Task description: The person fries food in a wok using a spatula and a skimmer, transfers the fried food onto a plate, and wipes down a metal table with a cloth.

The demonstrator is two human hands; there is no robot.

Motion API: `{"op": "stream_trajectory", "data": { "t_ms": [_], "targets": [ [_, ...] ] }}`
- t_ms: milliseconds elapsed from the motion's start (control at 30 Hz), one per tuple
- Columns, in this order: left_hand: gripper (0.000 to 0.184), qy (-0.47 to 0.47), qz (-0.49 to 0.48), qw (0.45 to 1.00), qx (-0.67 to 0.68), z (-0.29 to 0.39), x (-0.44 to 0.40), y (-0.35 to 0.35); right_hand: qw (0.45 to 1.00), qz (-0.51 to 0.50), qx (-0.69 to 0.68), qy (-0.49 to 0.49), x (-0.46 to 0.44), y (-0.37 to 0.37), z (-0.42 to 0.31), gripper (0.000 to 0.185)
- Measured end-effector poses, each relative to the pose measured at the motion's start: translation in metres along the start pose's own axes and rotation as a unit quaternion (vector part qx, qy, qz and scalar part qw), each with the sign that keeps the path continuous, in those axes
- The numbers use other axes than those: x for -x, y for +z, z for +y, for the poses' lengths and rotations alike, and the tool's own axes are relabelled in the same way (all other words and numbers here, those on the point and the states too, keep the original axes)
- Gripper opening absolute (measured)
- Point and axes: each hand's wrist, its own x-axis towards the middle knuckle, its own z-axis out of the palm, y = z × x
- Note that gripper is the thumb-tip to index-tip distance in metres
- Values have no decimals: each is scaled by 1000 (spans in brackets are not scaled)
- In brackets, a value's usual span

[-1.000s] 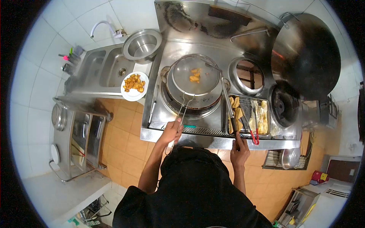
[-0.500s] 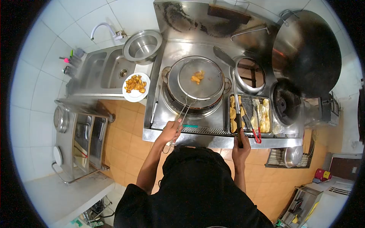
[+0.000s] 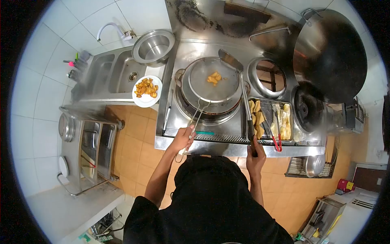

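My left hand (image 3: 183,139) is closed around the wire handle of a round mesh strainer (image 3: 199,87), which lies over a wok (image 3: 188,106) on the left burner. Several golden fried pieces (image 3: 214,78) rest in the strainer. My right hand (image 3: 255,153) grips the dark handle of a long metal spatula (image 3: 246,97); its blade is over the upper right rim of the strainer. Just right of the spatula, a tray (image 3: 266,109) holds pale and yellow food pieces and red-handled tongs (image 3: 277,140).
A white plate (image 3: 159,86) of browned pieces stands beside the sink (image 3: 118,87), below a metal pot (image 3: 153,46). A large dark wok (image 3: 330,57) leans at the back right, behind a burner (image 3: 304,110). A shelf cart (image 3: 76,156) is at the left.
The spatula blade has moved from the strainer out to the right, then back to its upper right rim. The strainer shifted slightly, and the pieces in it have changed position.
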Motion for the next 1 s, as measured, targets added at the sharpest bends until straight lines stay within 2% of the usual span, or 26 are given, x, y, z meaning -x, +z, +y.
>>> {"op": "stream_trajectory", "data": {
  "t_ms": [100, 200, 267, 333, 400, 467, 500, 633, 800, 867, 933, 1000],
  "targets": [
    [51, 25, -4, 999, 43, 0, -3, 6, 998, -31, 22, 40, 2, -3, -8, 46],
    [49, -9, 1, 1000, 26, -4, 0, 1, 1000, -8, -3, 10, -1, 2, -10, 46],
    [48, 14, -13, 999, 36, -10, 0, -4, 1000, -6, -15, 27, 2, 2, -16, 47],
    [47, 5, -12, 999, 33, -11, 0, 2, 999, 15, -24, -19, 5, 8, -14, 49],
    [48, 9, -17, 999, 38, -4, -2, -2, 998, 7, -58, 9, 7, 11, -16, 49],
    [48, -1, -31, 999, 35, -2, 4, -12, 999, -5, -38, 9, 14, 15, -19, 50],
    [49, 21, -35, 999, 28, -4, 4, -9, 998, -5, -52, 26, 18, 19, -22, 51],
    [51, -7, -71, 997, 9, 4, 3, -31, 995, -6, -90, 46, 30, 32, -26, 54],
    [48, -3, -61, 998, 2, 2, 2, -28, 993, 9, -94, 67, 54, 47, -34, 52],
    [48, -12, -66, 998, 2, -4, 2, -29, 984, 9, -142, 110, 63, 51, -35, 50],
    [48, -19, -80, 996, 13, -2, 2, -34, 983, 15, -152, 97, 66, 52, -45, 50],
    [48, -8, -71, 997, 16, -3, 7, -31, 969, -10, -190, 156, 69, 46, -52, 51]
  ]
}}
